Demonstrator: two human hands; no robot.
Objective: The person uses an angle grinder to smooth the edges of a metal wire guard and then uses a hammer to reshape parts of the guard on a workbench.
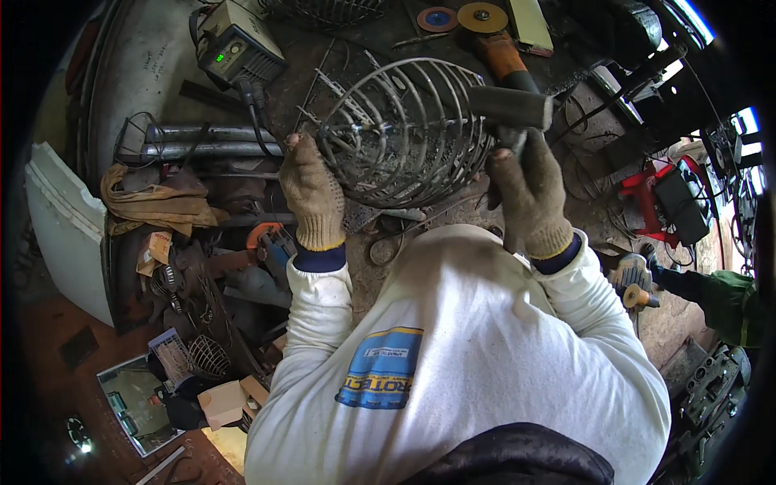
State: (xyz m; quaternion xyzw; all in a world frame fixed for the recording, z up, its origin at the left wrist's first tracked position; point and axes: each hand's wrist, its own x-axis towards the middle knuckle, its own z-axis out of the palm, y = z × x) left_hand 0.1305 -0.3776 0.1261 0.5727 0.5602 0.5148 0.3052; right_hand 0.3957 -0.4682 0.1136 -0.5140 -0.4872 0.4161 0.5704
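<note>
A round cage of bent steel rods [404,133] is in front of me, its ribs curving around an open middle. My left hand [314,194], in a knitted beige glove, is closed at the cage's left edge; the exact grip is partly hidden by the fingers. My right hand [533,194], gloved alike, is wrapped round the handle of a hammer. The grey hammer head [511,108] is level with the cage's right side, overlapping its ribs in the view; I cannot tell if they touch.
A welding machine [241,47] stands at the far left, near metal tubes [206,144]. Beyond the hammer lies an orange angle grinder [499,58] beside a purple-and-red disc [436,19]. At the right are a red-framed item [647,206] and another person's gloved hand [632,273].
</note>
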